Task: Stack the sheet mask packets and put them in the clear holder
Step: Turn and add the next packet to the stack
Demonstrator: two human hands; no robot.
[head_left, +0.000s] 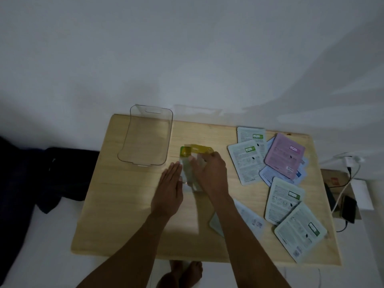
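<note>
From where I sit, the near-left part of the worktop [108, 215] lies bare, so I see an open lane between my left hand [169, 189] and the clear holder [145, 138], which stands at the far-left corner against the wall with its top open. The right side is crowded: loose packets [284, 183] overlap from the far edge down to the near-right corner, some touching, leaving little bare wood there. My right hand [212, 173] rests on the blurred packets [190, 163] mid-worktop, blocking the straight path across.
</note>
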